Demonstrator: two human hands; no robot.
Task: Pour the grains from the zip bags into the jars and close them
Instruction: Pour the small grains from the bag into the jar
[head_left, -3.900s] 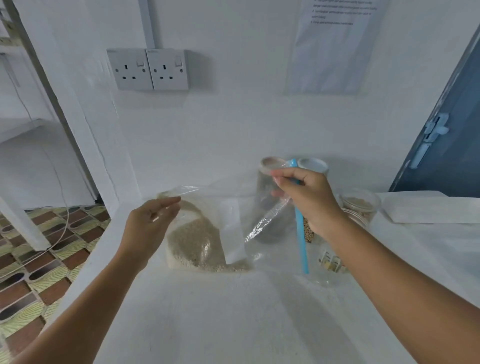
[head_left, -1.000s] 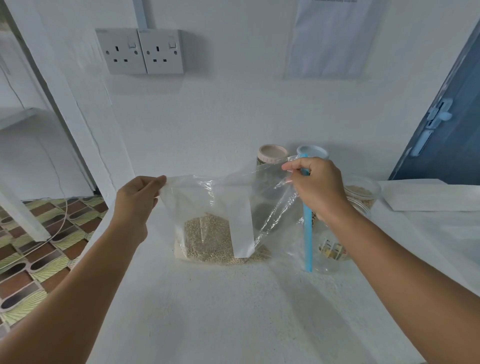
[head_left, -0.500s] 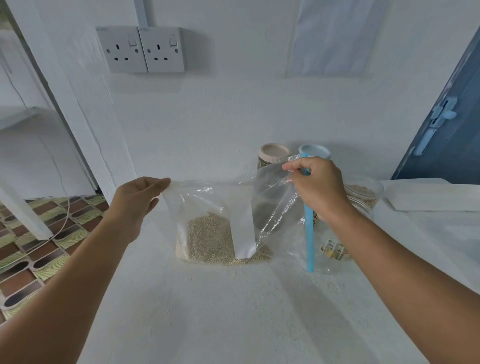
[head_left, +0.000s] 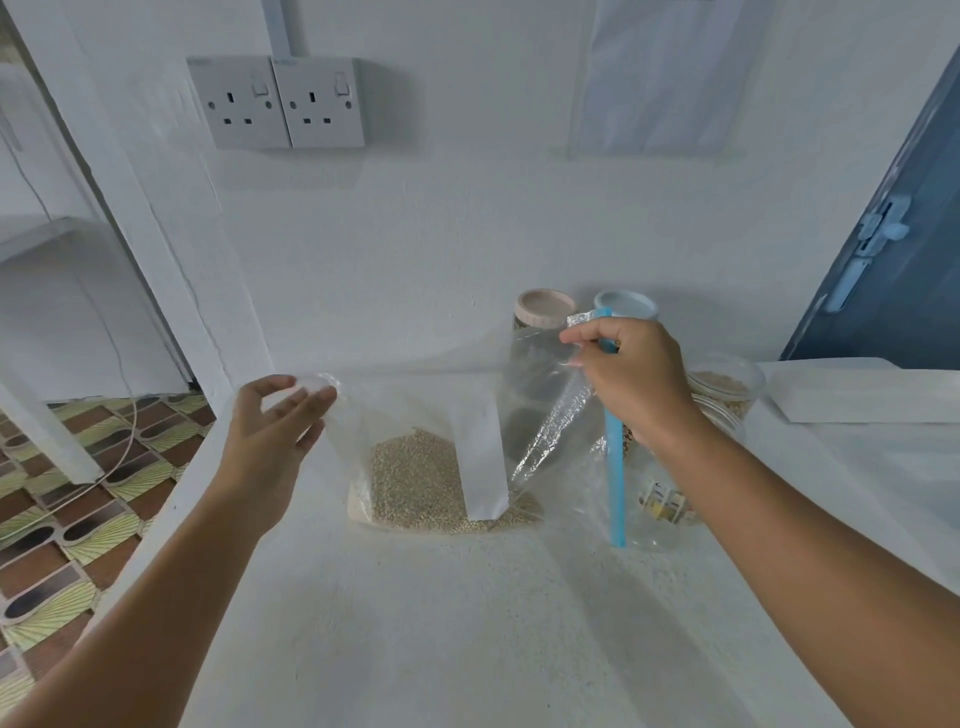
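Zip bag (head_left: 441, 457) standing mid-tabletop (head_left: 415, 649), grains (head_left: 415, 483) settled along its base. The right hand (head_left: 631, 382) pinches the bag's upper right corner beside the blue zip strip (head_left: 615, 467), which hangs downward. The left hand (head_left: 275, 421) has loosely spread fingers (head_left: 306, 400) touching the upper left corner; whether they pinch it cannot be told. The bag's mouth runs hand to hand. The jars (head_left: 722, 389) stand right of the bag, behind the right hand, so that hand is nearer for a pour.
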